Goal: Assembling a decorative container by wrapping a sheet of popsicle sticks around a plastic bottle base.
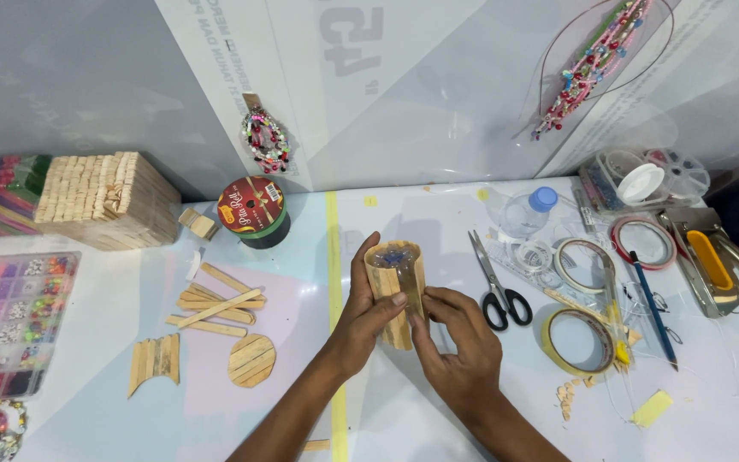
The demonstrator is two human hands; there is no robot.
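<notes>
Both hands grip a small stick-clad cylinder (396,287), a clear tube walled round with wooden craft sticks, held upright just above the tabletop (438,411). The left hand (363,318) wraps its side, thumb pressed across the front sticks; the right hand (458,342) pinches the lower edge with fingertips.

Left of the hands lie loose craft sticks (215,306), a round stick disc (252,360) and a fan-shaped stick panel (156,359). Right of them sit black-handled scissors (498,287) and a tape roll (576,342); beyond them, a plastic bottle (525,210).

The risk, as I judge it, is the stick wall coming apart: too hard a squeeze from the thumb could shift or pop a stick loose, or crush the thin tube. A slack pinch could let the cylinder tip and drop onto the tabletop.
</notes>
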